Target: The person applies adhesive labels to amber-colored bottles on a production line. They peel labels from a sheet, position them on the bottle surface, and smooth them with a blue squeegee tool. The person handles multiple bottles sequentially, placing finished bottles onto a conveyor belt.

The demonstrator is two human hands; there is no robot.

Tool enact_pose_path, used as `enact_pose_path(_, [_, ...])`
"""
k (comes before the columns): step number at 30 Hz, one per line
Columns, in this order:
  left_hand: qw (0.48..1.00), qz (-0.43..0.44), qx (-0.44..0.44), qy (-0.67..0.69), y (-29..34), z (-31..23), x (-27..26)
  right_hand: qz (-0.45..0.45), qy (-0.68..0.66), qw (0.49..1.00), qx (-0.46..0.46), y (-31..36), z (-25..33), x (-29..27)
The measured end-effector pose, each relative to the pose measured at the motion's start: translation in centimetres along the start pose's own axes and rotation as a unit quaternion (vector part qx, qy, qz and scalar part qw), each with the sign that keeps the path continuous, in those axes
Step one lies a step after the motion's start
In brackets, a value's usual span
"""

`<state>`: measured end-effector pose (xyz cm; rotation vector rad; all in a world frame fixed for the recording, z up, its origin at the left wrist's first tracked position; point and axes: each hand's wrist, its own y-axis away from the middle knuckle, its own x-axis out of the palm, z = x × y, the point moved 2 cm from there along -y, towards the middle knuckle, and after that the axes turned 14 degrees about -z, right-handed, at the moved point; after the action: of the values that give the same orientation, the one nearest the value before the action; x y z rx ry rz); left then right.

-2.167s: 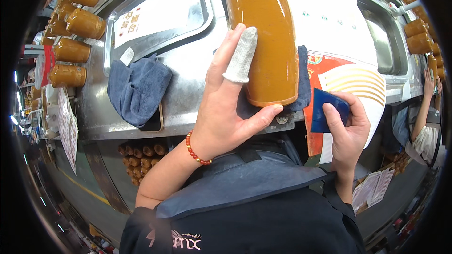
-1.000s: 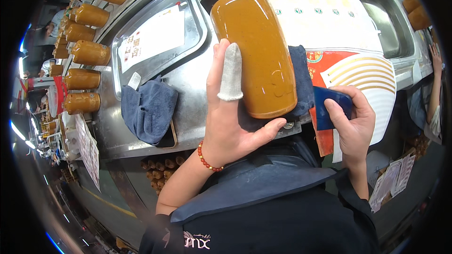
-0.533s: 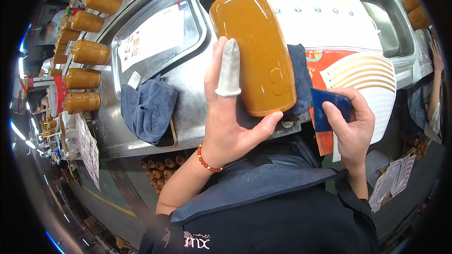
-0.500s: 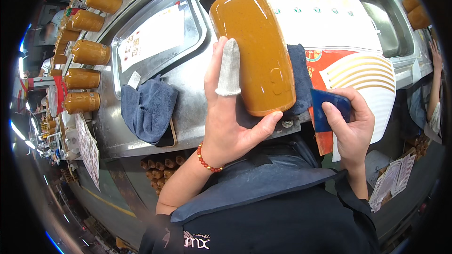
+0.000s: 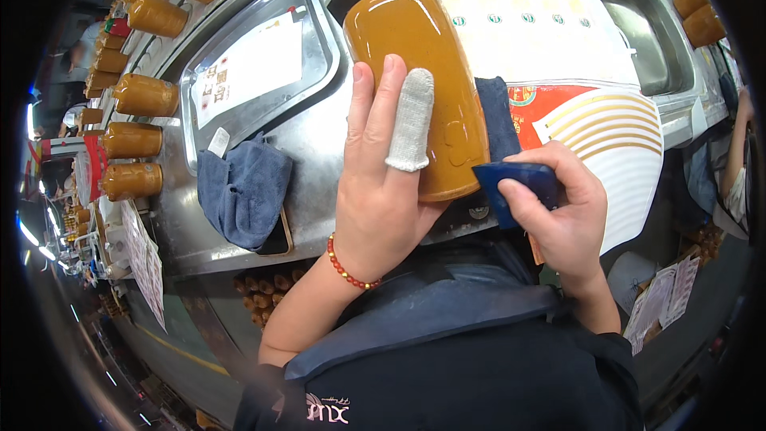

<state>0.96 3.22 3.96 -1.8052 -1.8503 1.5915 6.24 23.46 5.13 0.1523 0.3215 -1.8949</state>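
Observation:
A large amber-brown glazed bottle point(image 5: 423, 56) lies on the bench, its clear glass neck pointing away from me. My left hand point(image 5: 379, 152) rests against its near left side, fingers stretched flat along the glaze and a knitted white finger cot point(image 5: 412, 120) on one finger. The thumb is partly hidden by the bottle's base. Pinched between thumb and fingers of my right hand point(image 5: 566, 207) is a flat blue scraper point(image 5: 527, 182), its pointed corner close to the bottle's lower right edge; whether they touch, I cannot tell.
Left of the bottle are a metal tray point(image 5: 325, 56) with a printed sheet point(image 5: 255, 68) and a crumpled dark blue cloth point(image 5: 243, 191). Several similar bottles point(image 5: 148, 96) line the far left. A white fan-shaped stack point(image 5: 622, 160) lies right, before a metal sink point(image 5: 646, 40).
My left hand has shifted right onto the bottle, its thumb passing behind the base. My right hand has brought the blue scraper leftward to the bottle's lower edge.

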Motion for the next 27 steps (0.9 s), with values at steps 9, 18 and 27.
enact_pose_path(9, [0.998, 0.002, -0.061, 0.015, 0.8, -0.1, -0.9, -0.040, -0.093, 0.975, 0.199, 0.4, -0.3, -0.9])
enact_pose_path(18, [0.999, -0.021, -0.030, 0.006, 0.9, 0.2, 0.4, 0.008, -0.046, 0.991, 0.128, 0.1, -0.7, -0.3])
enact_pose_path(27, [0.999, -0.010, -0.020, -0.040, -0.1, -0.9, -0.4, 0.024, -0.033, 0.999, 0.006, 0.4, 0.4, 0.2])
